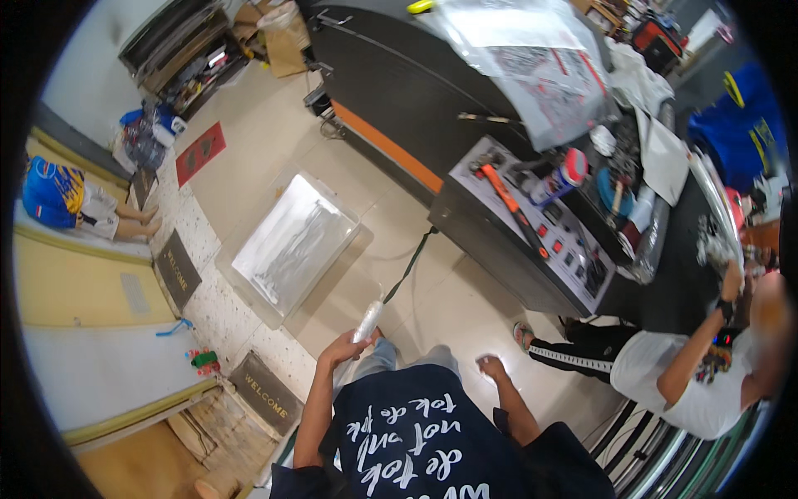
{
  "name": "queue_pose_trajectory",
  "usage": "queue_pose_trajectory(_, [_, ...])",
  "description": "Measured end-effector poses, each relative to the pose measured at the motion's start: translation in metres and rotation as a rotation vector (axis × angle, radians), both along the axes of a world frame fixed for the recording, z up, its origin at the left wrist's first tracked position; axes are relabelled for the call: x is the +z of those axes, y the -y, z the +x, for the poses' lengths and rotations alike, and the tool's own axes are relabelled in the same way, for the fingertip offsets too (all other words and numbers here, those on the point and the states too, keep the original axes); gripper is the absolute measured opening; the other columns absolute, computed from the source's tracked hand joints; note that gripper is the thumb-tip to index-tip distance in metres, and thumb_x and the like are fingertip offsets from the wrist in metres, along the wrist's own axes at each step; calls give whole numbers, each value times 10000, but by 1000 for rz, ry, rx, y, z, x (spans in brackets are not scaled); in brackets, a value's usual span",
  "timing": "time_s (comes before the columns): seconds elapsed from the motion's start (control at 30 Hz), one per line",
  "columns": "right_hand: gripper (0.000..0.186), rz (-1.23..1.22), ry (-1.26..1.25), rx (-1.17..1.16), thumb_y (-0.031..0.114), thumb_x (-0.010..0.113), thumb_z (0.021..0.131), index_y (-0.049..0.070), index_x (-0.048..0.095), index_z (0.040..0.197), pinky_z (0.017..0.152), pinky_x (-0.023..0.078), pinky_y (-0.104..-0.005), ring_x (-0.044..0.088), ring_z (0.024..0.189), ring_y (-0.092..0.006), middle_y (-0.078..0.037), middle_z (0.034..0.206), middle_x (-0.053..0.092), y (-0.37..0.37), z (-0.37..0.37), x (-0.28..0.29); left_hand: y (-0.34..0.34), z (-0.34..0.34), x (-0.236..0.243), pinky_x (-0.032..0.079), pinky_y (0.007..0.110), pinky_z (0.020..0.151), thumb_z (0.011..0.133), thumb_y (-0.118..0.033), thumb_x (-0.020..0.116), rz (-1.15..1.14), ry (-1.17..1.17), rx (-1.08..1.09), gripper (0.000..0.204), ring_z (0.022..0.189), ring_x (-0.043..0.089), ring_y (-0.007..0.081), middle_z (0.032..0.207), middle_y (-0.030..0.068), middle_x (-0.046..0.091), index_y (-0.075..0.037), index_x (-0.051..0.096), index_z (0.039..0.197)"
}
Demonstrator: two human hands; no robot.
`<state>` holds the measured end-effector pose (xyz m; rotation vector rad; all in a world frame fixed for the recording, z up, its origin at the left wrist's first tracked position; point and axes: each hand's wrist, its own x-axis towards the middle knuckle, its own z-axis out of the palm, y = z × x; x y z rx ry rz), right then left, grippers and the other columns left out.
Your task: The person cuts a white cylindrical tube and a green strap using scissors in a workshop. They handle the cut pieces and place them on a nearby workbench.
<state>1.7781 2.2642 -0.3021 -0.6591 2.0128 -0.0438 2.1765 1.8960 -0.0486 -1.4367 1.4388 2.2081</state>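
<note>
My left hand [339, 348] is closed around a slim, pale rod-like thing [367, 321] with a shiny surface like clear plastic wrap. Its far tip points away from me, close to the end of a dark cord [409, 268] that hangs from the table edge. Whether the two are joined I cannot make out. Low on my right side, my right hand [491, 367] has its fingers curled, with a small whitish patch at the fingertips. Ahead of my left hand, a translucent plastic tub [342, 218] stands on the tiled floor with a white and silvery sheet [293, 237] in it.
A black table [391, 62] at the front right bears plastic bags [549, 83], an orange-handled hammer [503, 190] and a spray can [559, 179]. At right, a person in a white shirt [665, 374] works there. Another person [62, 195] is by the left doorway. Doormats [264, 391] lie at left.
</note>
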Motion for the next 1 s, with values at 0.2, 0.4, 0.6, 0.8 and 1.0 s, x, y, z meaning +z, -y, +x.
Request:
queue_pose_trajectory(0.2, [468, -129, 39, 229, 427, 699, 877, 136, 662, 1241, 970, 507, -452, 651, 1124, -369, -220, 1162, 679, 320, 39, 26, 26, 50, -46, 468, 264, 617, 927, -405, 721, 179, 108, -58, 569, 701, 512, 90, 858, -1, 560, -29, 552, 1319])
queue_pose_trajectory(0.4, [714, 52, -72, 415, 393, 677, 870, 203, 389, 1494, 984, 506, -562, 555, 1222, -500, -294, 1415, 464, 484, 81, -120, 44, 71, -71, 521, 485, 840, 923, -344, 706, -139, 454, -84, 576, 1002, 648, 466, 1125, 264, 676, -22, 517, 1361])
queue_pose_trajectory(0.6, [760, 218, -258, 242, 341, 680, 869, 292, 338, 1546, 1007, 498, -548, 557, 1201, -520, -338, 1443, 382, 540, 44, -340, 48, 66, -122, 516, 500, 864, 896, -211, 733, -13, 723, -25, 524, 1014, 634, 477, 1120, 281, 661, -12, 524, 1333])
queue_pose_trajectory(0.8, [717, 219, -513, 373, 204, 578, 947, 304, 265, 1585, 1012, 489, -522, 581, 1232, -433, -281, 1359, 525, 581, -106, -503, 25, 63, -207, 498, 455, 968, 931, -77, 633, 167, 644, -204, 530, 1152, 601, 420, 1270, 223, 626, -59, 484, 1439])
queue_pose_trajectory(1.0, [515, -13, -410, 552, 121, 551, 949, 175, 469, 1454, 1004, 508, -506, 623, 1131, -463, -324, 1314, 518, 612, -97, -551, -5, 60, -270, 474, 435, 1014, 956, -117, 674, 409, 740, -21, 515, 1266, 560, 403, 1368, 240, 580, -29, 492, 1431])
